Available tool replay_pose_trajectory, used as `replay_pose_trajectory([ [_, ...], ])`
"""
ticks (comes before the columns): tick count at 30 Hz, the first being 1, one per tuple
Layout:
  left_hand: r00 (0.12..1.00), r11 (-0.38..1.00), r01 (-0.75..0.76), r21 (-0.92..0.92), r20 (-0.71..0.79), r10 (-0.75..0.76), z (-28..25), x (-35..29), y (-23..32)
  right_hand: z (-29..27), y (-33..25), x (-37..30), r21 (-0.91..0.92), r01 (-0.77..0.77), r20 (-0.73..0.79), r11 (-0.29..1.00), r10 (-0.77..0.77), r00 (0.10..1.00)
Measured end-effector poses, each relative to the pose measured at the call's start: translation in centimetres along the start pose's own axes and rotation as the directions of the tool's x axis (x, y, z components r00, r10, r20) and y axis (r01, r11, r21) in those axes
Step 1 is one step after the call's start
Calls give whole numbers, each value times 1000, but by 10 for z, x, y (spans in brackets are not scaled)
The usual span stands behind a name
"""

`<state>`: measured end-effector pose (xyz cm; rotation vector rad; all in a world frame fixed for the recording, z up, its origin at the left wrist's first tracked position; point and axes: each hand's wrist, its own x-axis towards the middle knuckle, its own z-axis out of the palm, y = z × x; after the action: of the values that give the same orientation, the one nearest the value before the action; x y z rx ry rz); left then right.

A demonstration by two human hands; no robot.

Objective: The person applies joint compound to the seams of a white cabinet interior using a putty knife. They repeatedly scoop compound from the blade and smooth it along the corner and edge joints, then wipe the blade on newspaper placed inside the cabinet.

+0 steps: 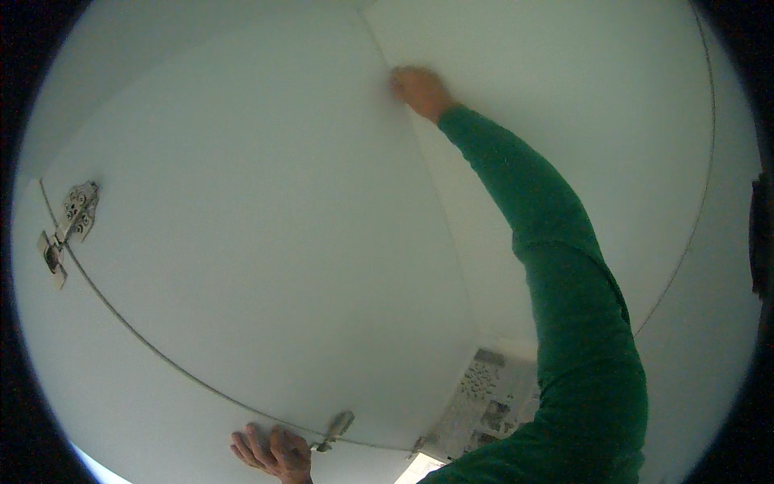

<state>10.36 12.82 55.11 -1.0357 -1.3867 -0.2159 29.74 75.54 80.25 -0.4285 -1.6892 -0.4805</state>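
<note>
I face the inside of a white cabinet (266,234), with a seam running down where two of its panels meet. My right hand (422,90), at the end of a long green sleeve (556,242), reaches far up to this seam. Its fingers are curled together against the panel, slightly blurred, and whatever they may hold is hidden. Low in the view, my left hand (274,453) rests on a white door panel (189,423) with its fingers apart. Just right of it sits a metal hinge (334,431) on the cabinet edge.
Another metal hinge (71,224) joins door and cabinet at the far left. A printed newspaper sheet (488,399) lies on the surface at the lower right, partly behind my right arm. A dark object (758,234) shows at the right rim.
</note>
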Motion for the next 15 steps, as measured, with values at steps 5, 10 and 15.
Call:
replay_pose_trajectory([
  [5,1000,1000,18,-10,-24,-18,-52,2,48,-40,28,34,-15,-37,-57,999,36,998],
  [10,998,999,54,-10,19,-53,-96,-57,41,-46,-29,17,-74,-11,-61,997,7,998],
  [15,996,997,71,-28,59,-70,-102,-75,-39,-30,-109,23,-118,40,-53,992,-47,997],
])
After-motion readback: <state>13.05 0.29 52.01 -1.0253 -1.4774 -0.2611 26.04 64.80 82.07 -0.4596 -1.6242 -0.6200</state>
